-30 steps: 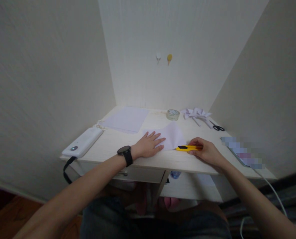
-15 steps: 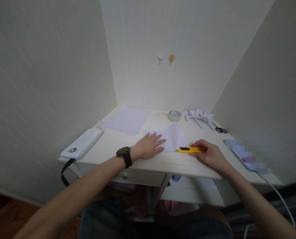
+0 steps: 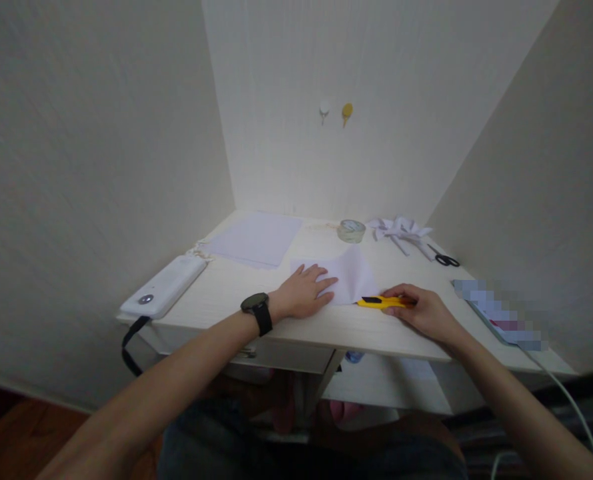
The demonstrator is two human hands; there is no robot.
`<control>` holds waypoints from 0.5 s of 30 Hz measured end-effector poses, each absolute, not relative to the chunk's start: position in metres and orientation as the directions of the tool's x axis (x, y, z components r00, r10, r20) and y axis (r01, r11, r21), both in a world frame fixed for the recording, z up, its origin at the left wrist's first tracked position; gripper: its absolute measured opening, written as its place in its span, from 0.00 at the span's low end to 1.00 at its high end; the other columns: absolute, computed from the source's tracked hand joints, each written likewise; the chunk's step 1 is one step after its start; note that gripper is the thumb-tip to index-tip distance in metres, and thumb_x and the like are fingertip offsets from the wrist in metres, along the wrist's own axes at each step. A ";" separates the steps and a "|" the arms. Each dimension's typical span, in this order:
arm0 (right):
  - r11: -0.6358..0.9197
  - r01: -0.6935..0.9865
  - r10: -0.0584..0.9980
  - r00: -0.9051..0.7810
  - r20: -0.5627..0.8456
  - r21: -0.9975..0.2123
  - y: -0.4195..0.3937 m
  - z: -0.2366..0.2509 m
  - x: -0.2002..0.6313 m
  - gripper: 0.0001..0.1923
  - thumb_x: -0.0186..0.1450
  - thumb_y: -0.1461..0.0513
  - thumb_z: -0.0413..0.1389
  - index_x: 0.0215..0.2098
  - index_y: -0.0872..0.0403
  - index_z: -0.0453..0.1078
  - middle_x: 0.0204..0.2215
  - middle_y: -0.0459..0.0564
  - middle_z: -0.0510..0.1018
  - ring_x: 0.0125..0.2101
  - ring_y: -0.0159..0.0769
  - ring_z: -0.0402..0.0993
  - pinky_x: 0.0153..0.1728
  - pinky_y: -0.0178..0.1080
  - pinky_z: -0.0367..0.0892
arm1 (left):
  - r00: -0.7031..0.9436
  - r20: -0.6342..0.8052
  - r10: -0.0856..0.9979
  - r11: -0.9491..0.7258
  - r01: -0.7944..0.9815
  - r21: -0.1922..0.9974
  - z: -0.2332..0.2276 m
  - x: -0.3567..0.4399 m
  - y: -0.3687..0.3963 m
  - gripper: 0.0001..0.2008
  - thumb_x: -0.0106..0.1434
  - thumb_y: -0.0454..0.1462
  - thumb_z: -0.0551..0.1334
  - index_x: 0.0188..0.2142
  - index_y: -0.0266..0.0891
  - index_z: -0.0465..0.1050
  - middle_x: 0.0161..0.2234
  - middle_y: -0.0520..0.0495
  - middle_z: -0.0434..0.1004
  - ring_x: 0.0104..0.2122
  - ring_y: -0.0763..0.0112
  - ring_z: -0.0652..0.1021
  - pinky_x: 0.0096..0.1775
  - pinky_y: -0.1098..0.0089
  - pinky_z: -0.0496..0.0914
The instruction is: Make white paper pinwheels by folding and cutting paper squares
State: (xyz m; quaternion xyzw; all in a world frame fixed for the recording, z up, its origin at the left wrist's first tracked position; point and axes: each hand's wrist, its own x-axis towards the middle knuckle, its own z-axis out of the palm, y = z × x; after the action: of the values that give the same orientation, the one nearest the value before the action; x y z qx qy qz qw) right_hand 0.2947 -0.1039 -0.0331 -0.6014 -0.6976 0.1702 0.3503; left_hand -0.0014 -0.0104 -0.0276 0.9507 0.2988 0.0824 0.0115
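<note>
My left hand (image 3: 302,291) lies flat, fingers spread, on the left part of a folded white paper sheet (image 3: 349,275) near the front of the pale wooden desk (image 3: 226,287). A black watch sits on that wrist. My right hand (image 3: 421,310) grips a yellow utility knife (image 3: 380,302), which lies low along the sheet's near right edge, its tip pointing left.
A flat stack of white paper (image 3: 256,238) lies at the back left. A tape roll (image 3: 351,231), folded paper pieces (image 3: 401,229) and black scissors (image 3: 444,257) sit at the back. A white device with a strap (image 3: 162,288) rests at the left edge, a cabled phone (image 3: 496,313) at the right.
Both hands stay in place on the sheet and the knife. Only the camera view has shifted slightly.
</note>
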 end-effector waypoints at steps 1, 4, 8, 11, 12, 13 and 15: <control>0.224 0.713 0.958 -0.036 0.284 -0.665 -0.103 -0.033 0.295 0.11 0.54 0.57 0.63 0.36 0.49 0.76 0.39 0.51 0.82 0.38 0.46 0.78 0.45 0.49 0.72 | 0.814 0.153 0.560 -0.828 0.556 0.074 -0.027 0.000 -0.009 0.27 0.72 0.50 0.42 0.66 0.46 0.57 0.66 0.40 0.57 0.66 0.52 0.57 0.63 0.47 0.50; 0.254 0.697 0.954 -0.066 0.293 -0.670 -0.100 -0.032 0.295 0.11 0.54 0.58 0.62 0.36 0.49 0.76 0.39 0.51 0.82 0.39 0.46 0.78 0.46 0.49 0.71 | 0.844 0.147 0.515 -0.857 0.508 0.085 -0.027 0.000 -0.003 0.27 0.72 0.51 0.41 0.66 0.49 0.57 0.67 0.44 0.56 0.66 0.53 0.56 0.63 0.46 0.49; 0.269 0.692 0.953 -0.090 0.289 -0.670 -0.100 -0.031 0.293 0.10 0.55 0.59 0.61 0.36 0.49 0.76 0.40 0.52 0.82 0.39 0.46 0.78 0.46 0.49 0.71 | 0.862 0.103 0.496 -0.867 0.487 0.102 -0.025 -0.002 0.003 0.27 0.73 0.51 0.40 0.66 0.52 0.55 0.68 0.48 0.53 0.67 0.51 0.53 0.63 0.42 0.45; 0.268 0.714 0.952 -0.091 0.293 -0.647 -0.102 -0.034 0.291 0.11 0.56 0.59 0.60 0.39 0.49 0.75 0.40 0.52 0.81 0.40 0.45 0.78 0.46 0.49 0.71 | 0.851 0.084 0.518 -0.853 0.509 0.113 -0.024 -0.001 0.003 0.26 0.73 0.50 0.39 0.66 0.53 0.55 0.69 0.50 0.52 0.68 0.51 0.52 0.62 0.39 0.43; 0.267 0.730 0.950 -0.089 0.299 -0.629 -0.102 -0.035 0.290 0.12 0.56 0.59 0.60 0.39 0.49 0.75 0.40 0.51 0.81 0.40 0.45 0.78 0.46 0.49 0.71 | 0.845 0.078 0.530 -0.846 0.520 0.117 -0.023 -0.001 0.001 0.26 0.73 0.49 0.39 0.67 0.53 0.54 0.69 0.51 0.51 0.68 0.51 0.51 0.62 0.38 0.43; 0.266 0.748 0.948 -0.088 0.307 -0.608 -0.103 -0.035 0.289 0.12 0.56 0.59 0.60 0.40 0.49 0.75 0.40 0.52 0.81 0.39 0.45 0.77 0.46 0.49 0.71 | 0.837 0.073 0.542 -0.838 0.532 0.120 -0.023 0.000 0.000 0.26 0.73 0.48 0.39 0.67 0.52 0.53 0.69 0.51 0.51 0.68 0.51 0.51 0.62 0.37 0.42; 0.267 0.780 0.943 -0.089 0.321 -0.567 -0.103 -0.036 0.287 0.12 0.57 0.59 0.60 0.40 0.48 0.76 0.40 0.52 0.81 0.40 0.45 0.77 0.46 0.49 0.71 | 0.823 0.064 0.564 -0.823 0.555 0.121 -0.023 0.002 -0.003 0.26 0.73 0.47 0.39 0.68 0.50 0.51 0.69 0.51 0.49 0.68 0.51 0.50 0.62 0.37 0.42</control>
State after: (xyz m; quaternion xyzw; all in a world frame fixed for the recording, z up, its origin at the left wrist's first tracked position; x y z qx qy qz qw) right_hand 0.2870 -0.1033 -0.0361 -0.5921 -0.7272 0.1261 0.3236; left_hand 0.0016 -0.0031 -0.0232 0.9535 0.2934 0.0487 0.0483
